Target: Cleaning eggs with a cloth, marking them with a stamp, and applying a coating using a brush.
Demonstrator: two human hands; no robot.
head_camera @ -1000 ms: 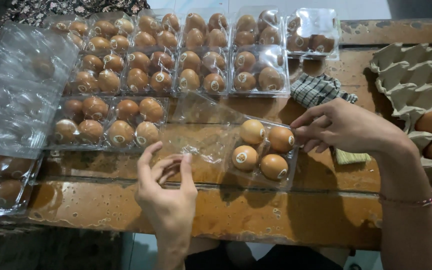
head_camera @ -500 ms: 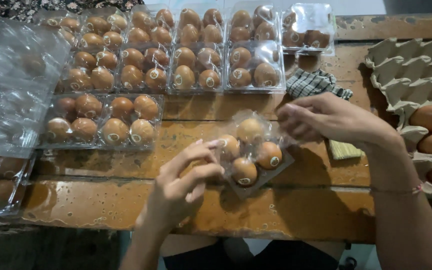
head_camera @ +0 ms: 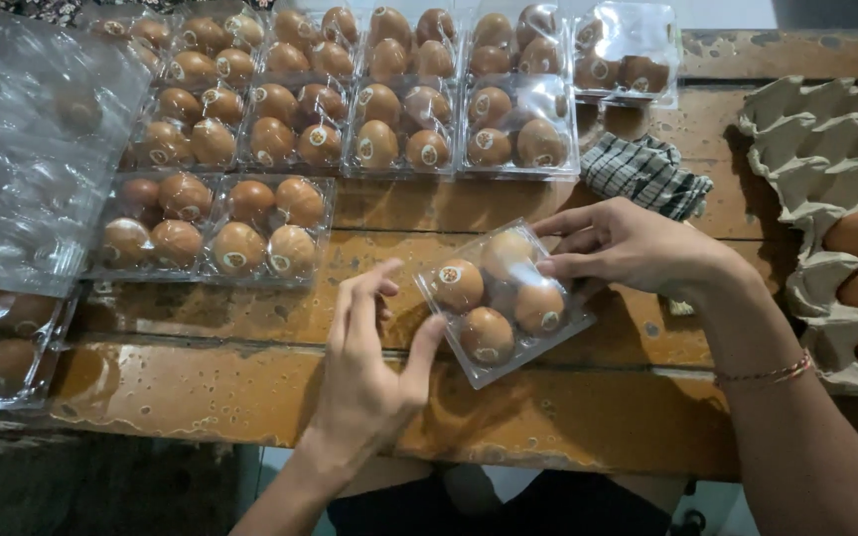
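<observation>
Clear plastic egg pack (head_camera: 501,301), holding four brown eggs and lying near the front edge of the wooden worktop (head_camera: 250,397), turned so its corners point toward and away from us. We see it between our two hands. Our right hand (head_camera: 638,248) comes in from the right, its fingers (head_camera: 560,266) together and pressed on the pack's far right lid, over the upper eggs. Our left hand (head_camera: 369,347) stands to the left, its thumb touching the pack's near left edge, the other fingers curled and slightly apart, not closed around anything. Both hands are in contact, the right one with the firmer hold. The pack has no marked long axis; it is roughly square.

Behind the pack, well apart, filled clear packs (head_camera: 350,109) of brown eggs lie in rows across the back of the worktop, with two more packs (head_camera: 215,228) nearer, to the left. Empty clear packs (head_camera: 42,149) are stacked at the far left. A checked cloth (head_camera: 647,174) lies just behind our right hand. A grey pulp egg tray (head_camera: 826,129) with loose eggs sits at the right. Nothing lies between the hands and the pack.
</observation>
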